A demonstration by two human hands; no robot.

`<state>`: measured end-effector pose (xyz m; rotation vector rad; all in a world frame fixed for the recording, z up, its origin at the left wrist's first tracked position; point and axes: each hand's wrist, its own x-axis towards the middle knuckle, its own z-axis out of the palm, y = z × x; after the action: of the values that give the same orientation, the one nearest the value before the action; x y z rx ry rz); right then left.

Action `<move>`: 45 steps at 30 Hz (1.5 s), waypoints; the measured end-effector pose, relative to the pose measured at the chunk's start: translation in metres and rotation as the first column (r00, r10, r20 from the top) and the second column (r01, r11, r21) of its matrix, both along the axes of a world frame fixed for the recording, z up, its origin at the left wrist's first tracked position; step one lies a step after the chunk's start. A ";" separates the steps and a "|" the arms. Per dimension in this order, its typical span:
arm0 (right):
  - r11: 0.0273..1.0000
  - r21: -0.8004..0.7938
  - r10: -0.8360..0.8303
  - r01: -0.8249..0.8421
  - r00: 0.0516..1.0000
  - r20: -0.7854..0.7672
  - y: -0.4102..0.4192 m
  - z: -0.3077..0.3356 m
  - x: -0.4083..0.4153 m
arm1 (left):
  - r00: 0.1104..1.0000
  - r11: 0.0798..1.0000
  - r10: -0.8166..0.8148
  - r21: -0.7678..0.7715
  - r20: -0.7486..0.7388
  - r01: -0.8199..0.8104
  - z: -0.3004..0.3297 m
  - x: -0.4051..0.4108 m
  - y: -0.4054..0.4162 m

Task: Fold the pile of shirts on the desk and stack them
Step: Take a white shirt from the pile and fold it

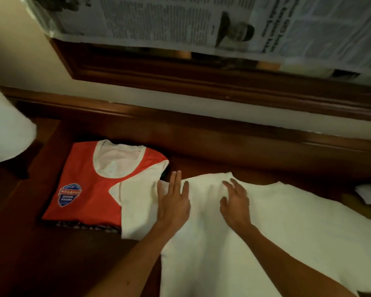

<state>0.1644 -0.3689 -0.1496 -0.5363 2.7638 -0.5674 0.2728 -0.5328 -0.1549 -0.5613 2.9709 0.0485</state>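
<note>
White shirt (255, 228) lies spread flat on the counter (212, 146), its left sleeve overlapping the folded orange shirt (84, 185) on the stack at left; left hand (174, 202) rests flat on the sleeve area, fingers straight and close together; right hand (236, 202) rests near the collar, fingers spread and slightly bent, pinching nothing. Risks, as judged: drawing the sleeve inward may drag the orange shirt and disturb the stack, since the two overlap; an uneven smoothing stroke may bunch the thin fabric into creases; the right part of the shirt lies over something at the counter's right, which may skew the fold.
</note>
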 end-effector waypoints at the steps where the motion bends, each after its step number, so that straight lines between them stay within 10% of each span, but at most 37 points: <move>1: 0.997 0.031 -0.074 0.075 0.996 -0.049 0.024 -0.001 -0.010 | 0.997 0.996 -0.071 0.047 -0.018 0.072 -0.002 -0.010 0.008; 7: 0.907 0.397 -0.154 0.139 0.988 0.007 0.136 -0.014 -0.070 | 0.954 0.961 -0.230 0.198 0.192 0.192 -0.013 -0.057 0.024; 14: 0.949 0.297 -0.159 0.106 0.974 0.159 0.142 -0.005 -0.085 | 0.901 0.962 -0.199 0.254 0.386 0.104 0.005 -0.077 0.016; 23: 0.954 0.016 -0.300 0.300 0.948 0.109 0.245 0.005 0.087 | 0.983 0.973 -0.182 0.147 0.016 0.178 0.027 0.095 0.067; 31: 0.717 0.199 -0.690 0.668 0.721 0.068 0.355 0.002 0.216 | 0.925 0.922 0.244 0.228 0.290 -0.314 0.016 0.261 0.183; 45: 0.880 0.266 -0.425 0.394 0.903 0.068 0.430 0.017 0.216 | 0.824 0.867 0.175 0.312 0.539 -0.388 0.012 0.299 0.187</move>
<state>0.3801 0.0615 -0.1321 0.1465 2.7764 -0.3166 0.5717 -0.3457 -0.1426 -0.8131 2.2562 0.4719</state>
